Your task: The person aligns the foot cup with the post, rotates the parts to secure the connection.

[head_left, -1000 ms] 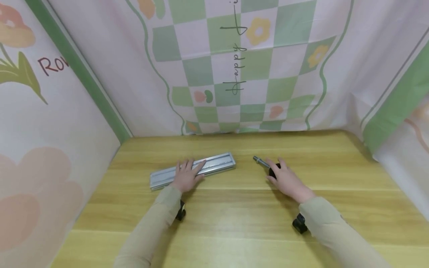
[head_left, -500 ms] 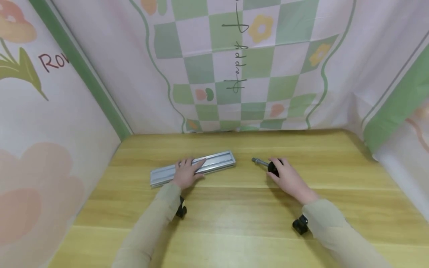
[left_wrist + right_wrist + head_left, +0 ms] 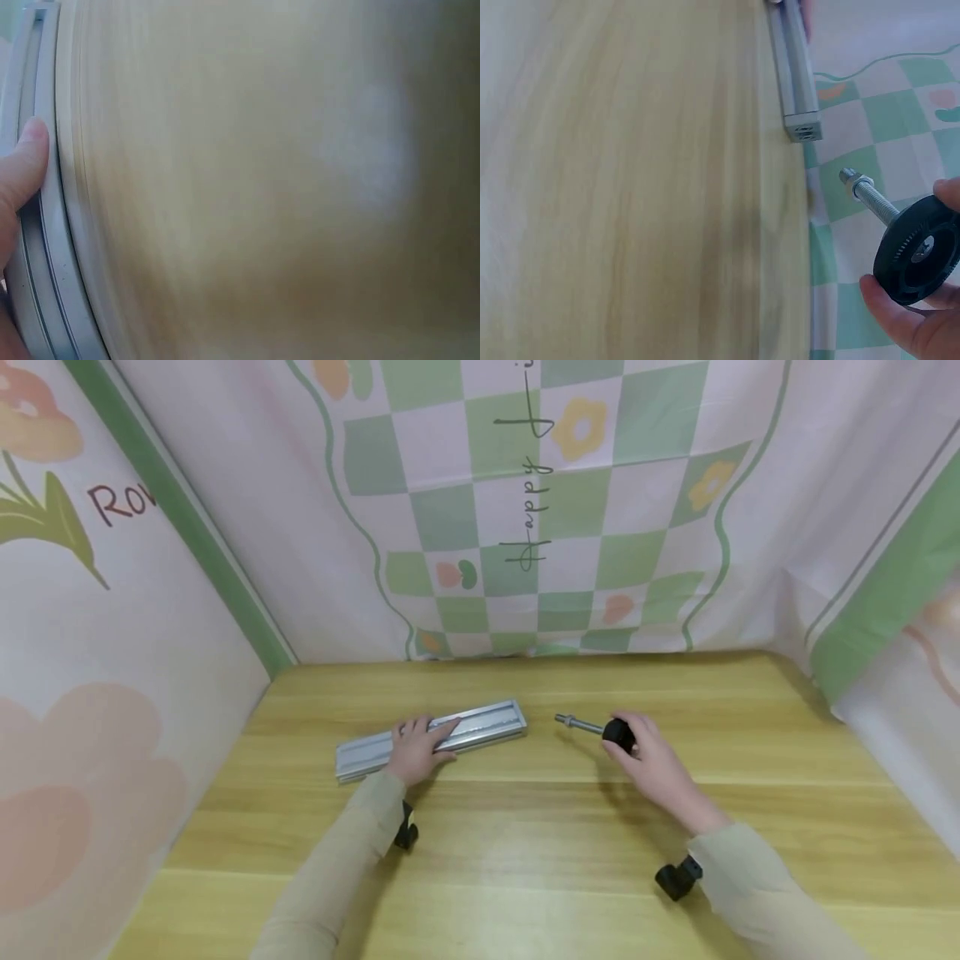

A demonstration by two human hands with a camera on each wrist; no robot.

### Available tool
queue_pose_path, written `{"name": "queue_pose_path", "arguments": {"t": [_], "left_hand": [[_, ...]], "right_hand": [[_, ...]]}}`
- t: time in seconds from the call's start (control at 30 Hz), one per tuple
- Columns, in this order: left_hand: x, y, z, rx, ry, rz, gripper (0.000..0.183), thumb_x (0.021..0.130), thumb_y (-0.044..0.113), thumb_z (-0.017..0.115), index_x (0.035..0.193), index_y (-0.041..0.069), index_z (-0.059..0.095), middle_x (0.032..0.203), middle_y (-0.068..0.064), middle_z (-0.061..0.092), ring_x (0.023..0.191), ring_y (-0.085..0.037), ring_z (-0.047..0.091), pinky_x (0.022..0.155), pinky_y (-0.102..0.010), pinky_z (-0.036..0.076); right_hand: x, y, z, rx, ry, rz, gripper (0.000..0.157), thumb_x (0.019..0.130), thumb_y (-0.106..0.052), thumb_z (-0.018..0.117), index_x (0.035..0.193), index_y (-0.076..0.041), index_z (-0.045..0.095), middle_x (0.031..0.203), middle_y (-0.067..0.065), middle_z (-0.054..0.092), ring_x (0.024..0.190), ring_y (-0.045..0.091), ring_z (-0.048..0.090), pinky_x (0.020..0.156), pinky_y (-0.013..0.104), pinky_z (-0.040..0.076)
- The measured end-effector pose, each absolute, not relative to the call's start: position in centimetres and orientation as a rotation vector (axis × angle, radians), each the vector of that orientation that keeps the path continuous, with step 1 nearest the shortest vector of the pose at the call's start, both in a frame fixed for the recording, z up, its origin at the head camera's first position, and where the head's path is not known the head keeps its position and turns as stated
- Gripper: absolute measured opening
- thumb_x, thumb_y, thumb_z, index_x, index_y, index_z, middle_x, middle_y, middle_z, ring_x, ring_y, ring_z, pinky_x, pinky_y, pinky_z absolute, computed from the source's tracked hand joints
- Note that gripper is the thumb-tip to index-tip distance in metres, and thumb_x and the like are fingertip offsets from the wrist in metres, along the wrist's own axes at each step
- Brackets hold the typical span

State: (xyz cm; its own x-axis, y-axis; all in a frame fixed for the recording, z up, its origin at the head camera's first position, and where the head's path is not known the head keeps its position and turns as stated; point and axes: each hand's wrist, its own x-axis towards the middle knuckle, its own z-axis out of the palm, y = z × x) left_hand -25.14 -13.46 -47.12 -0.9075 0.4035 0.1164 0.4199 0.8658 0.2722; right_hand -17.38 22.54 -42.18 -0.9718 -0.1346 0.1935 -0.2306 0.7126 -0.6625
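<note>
A silver aluminium profile (image 3: 487, 724) with slots along it lies slantwise on the wooden table. My left hand (image 3: 414, 752) holds it across the middle, fingers over the top. In the left wrist view the thumb (image 3: 28, 154) presses on the profile's slotted side (image 3: 54, 255). To the right, my right hand (image 3: 654, 768) pinches a levelling foot (image 3: 618, 737) by its round black base, above the table. The foot's threaded stud (image 3: 877, 201) carries a nut (image 3: 860, 186) near its tip and points left toward the profile's end (image 3: 804, 127), apart from it.
The wooden table (image 3: 525, 860) ends at the back against a checked, flower-patterned cloth (image 3: 510, 510). Similar cloth hangs at the left (image 3: 112, 677) and right (image 3: 900, 610). A small black wrist camera (image 3: 677, 878) sits below the right wrist.
My right hand has picked the levelling foot up off the table and drawn it slightly back, its black base now showing more. The left hand and the profile stay put.
</note>
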Motion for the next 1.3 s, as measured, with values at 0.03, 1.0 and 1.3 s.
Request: {"name": "queue_pose_path", "arguments": {"t": [0.03,1.0,1.3], "left_hand": [[-25.1,-13.5,-47.1,-0.656,-2.981,-0.462,0.062,0.086,0.042,0.064,0.143,0.028,0.043,0.134,-0.021,0.045,0.124,-0.038,0.039,0.106,-0.062,0.02],[-23.6,-13.7,-46.4,-0.825,-2.874,-0.559,0.051,0.088,0.03,0.067,0.136,0.025,0.053,0.124,-0.021,0.052,0.116,-0.035,0.045,0.094,-0.057,0.027],[-22.7,-13.4,-44.8,-0.838,-2.827,-0.72,0.052,0.091,0.03,0.062,0.14,0.028,0.046,0.135,-0.021,0.047,0.126,-0.034,0.039,0.101,-0.055,0.023]], "right_hand": [[-17.3,22.6,-42.1,0.283,-2.771,1.151,0.052,0.098,-0.025,0.052,0.139,0.003,0.037,0.134,0.031,0.039,0.111,0.044,0.05,0.087,0.056,0.049],[-15.9,24.4,-40.6,0.139,-2.694,1.393,0.058,0.102,-0.034,0.041,0.146,0.0,0.028,0.144,0.035,0.03,0.113,0.049,0.053,0.084,0.051,0.05],[-15.9,25.1,-40.3,0.118,-2.658,1.387,0.055,0.102,-0.029,0.042,0.146,0.002,0.028,0.141,0.037,0.033,0.113,0.05,0.052,0.068,0.008,0.044]]}}
